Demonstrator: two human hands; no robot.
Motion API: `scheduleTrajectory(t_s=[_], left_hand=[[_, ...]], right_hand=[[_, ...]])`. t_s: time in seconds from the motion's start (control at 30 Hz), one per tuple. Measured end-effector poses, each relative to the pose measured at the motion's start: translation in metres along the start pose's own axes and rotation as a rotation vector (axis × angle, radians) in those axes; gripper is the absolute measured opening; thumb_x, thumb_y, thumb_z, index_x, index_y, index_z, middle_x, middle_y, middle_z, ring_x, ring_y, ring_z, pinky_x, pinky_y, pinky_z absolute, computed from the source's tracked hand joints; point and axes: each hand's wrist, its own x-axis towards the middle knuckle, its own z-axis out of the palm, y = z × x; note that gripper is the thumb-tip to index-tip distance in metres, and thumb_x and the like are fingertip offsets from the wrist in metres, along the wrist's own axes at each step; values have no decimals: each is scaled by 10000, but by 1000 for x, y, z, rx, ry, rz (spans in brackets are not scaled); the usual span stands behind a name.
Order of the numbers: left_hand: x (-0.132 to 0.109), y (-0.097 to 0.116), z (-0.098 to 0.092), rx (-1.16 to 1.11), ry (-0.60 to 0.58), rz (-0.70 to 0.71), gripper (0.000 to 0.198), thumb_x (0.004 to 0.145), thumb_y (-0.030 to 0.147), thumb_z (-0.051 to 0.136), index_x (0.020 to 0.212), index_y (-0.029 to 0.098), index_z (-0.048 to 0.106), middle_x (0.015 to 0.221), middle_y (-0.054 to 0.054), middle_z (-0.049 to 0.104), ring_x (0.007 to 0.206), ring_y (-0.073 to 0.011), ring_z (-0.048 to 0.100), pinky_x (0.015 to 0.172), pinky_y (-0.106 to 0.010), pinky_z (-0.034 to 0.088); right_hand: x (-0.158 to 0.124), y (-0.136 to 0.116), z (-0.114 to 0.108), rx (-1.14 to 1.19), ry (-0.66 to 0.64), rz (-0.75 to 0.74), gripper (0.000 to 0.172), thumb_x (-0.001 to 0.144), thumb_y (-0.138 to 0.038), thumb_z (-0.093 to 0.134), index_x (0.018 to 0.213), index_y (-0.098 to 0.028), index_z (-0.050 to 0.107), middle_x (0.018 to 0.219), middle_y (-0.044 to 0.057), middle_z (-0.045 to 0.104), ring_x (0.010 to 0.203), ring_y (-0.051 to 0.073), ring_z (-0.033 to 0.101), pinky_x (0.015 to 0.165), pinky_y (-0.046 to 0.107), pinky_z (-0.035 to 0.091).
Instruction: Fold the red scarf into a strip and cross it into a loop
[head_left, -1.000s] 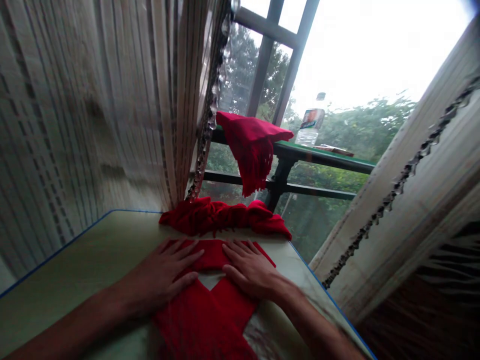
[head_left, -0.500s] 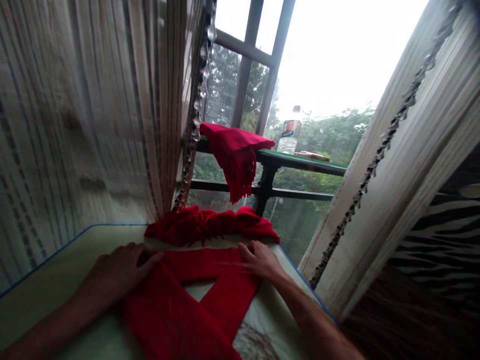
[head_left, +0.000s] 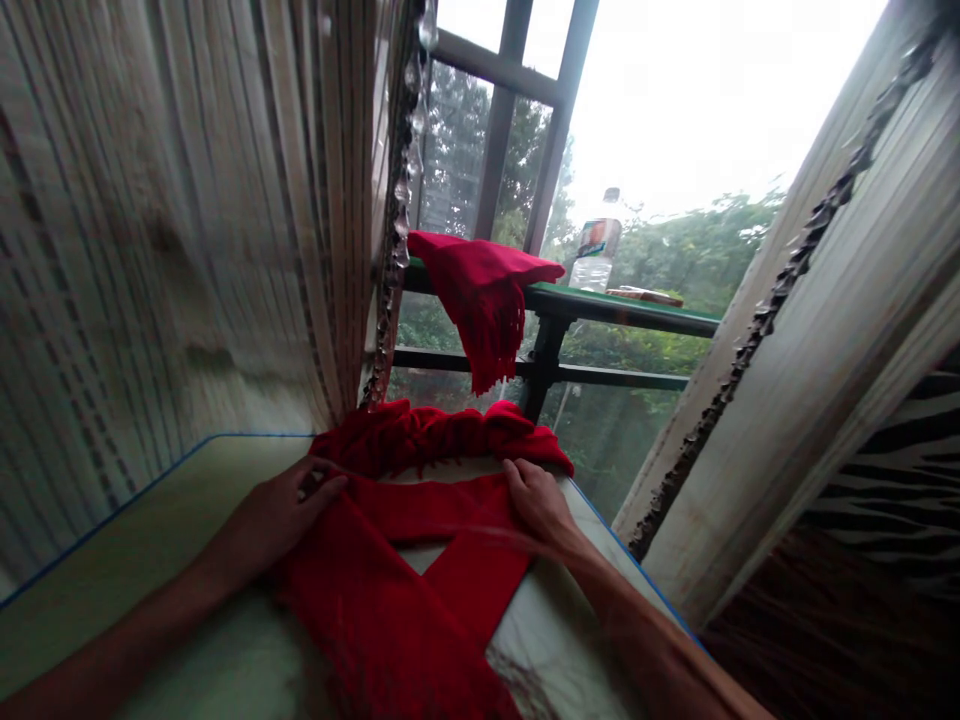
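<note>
Red scarf [head_left: 390,590] lies crossed on the pale desk [head_left: 142,545] at lower centre, a small triangle of desktop showing through the crossing. The left hand [head_left: 274,520] curls over its upper left edge; whether it grips, I cannot tell. The right hand [head_left: 538,507] rests open on its upper right edge, close to the desk's blue-lined right border. A bunched red cloth [head_left: 439,437] lines the far edge, touching the scarf. Beyond, a fringed red scarf [head_left: 480,300] hangs over a green railing [head_left: 622,308], beside a plastic bottle [head_left: 596,245].
</note>
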Motion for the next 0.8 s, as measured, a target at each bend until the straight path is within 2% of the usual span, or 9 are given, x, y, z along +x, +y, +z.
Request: scheduleTrajectory(t_s=[0.07, 0.17, 0.23, 0.3, 0.4, 0.47, 0.63, 0.7, 0.8], left_hand=[[-1, 1, 0, 44, 50, 28, 525, 999, 579, 405, 1253, 167, 611, 1177, -115, 746, 1062, -301, 718, 934, -397, 556], [-11, 12, 3, 132, 80, 226, 497, 1031, 500, 385, 1293, 169, 646, 1383, -131, 658, 1325, -311, 578, 1174, -470, 393], [-23, 23, 9, 207, -8, 408, 473, 1046, 490, 386, 1369, 254, 637, 1498, -75, 583, 1441, -308, 466, 1232, -520, 303], [-35, 33, 17, 281, -148, 501, 491, 1046, 521, 403, 1495, 363, 521, 1602, -23, 458, 1518, -329, 353, 1243, -604, 241], [-45, 41, 26, 367, -347, 498, 571, 1035, 600, 402, 1576, 427, 340, 1651, -15, 335, 1547, -353, 273, 1232, -685, 181], [-46, 40, 28, 392, -398, 494, 581, 1033, 622, 390, 1578, 437, 314, 1651, -17, 319, 1546, -355, 268, 1226, -696, 185], [-41, 36, 24, 390, -249, 537, 588, 1044, 568, 406, 1599, 450, 250, 1681, 6, 239, 1566, -372, 191, 1220, -698, 201], [-40, 36, 25, 390, -262, 534, 583, 1049, 568, 390, 1601, 442, 251, 1684, 5, 237, 1567, -376, 186, 1217, -712, 186], [-40, 37, 26, 392, -337, 517, 571, 1047, 586, 389, 1591, 448, 282, 1668, -7, 291, 1547, -375, 263, 1208, -734, 177]], right_hand=[[-4, -5, -1, 9, 17, -58, 456, 1062, -439, 309, 1109, -185, 685, 1147, 143, 730, 1048, 259, 681, 864, 334, 465], [-15, -15, -1, 24, -1, -205, 496, 1060, -472, 336, 1367, -194, 608, 1471, 131, 585, 1333, 252, 553, 1104, 370, 393], [-23, -22, 1, 10, -82, -313, 558, 1043, -518, 389, 1474, -196, 540, 1596, 118, 467, 1474, 264, 412, 1228, 436, 260], [-28, -26, 4, -20, -197, -401, 610, 1030, -559, 418, 1503, -190, 521, 1615, 126, 435, 1527, 282, 328, 1270, 503, 158], [-28, -28, 7, -48, -309, -462, 626, 1042, -573, 381, 1510, -181, 519, 1600, 141, 447, 1534, 279, 318, 1275, 536, 146], [-26, -29, 4, -43, -318, -464, 626, 1048, -572, 366, 1530, -193, 494, 1614, 134, 420, 1537, 270, 311, 1278, 539, 138], [-26, -31, -7, -51, -188, -492, 684, 1052, -603, 326, 1600, -195, 365, 1688, 100, 240, 1581, 254, 155, 1290, 531, 73], [-27, -30, -7, -74, -216, -479, 681, 1052, -591, 336, 1583, -169, 400, 1672, 126, 283, 1573, 266, 193, 1287, 533, 109], [-29, -29, -6, -99, -313, -445, 681, 1057, -583, 320, 1563, -141, 434, 1643, 159, 342, 1556, 284, 249, 1279, 550, 138]])
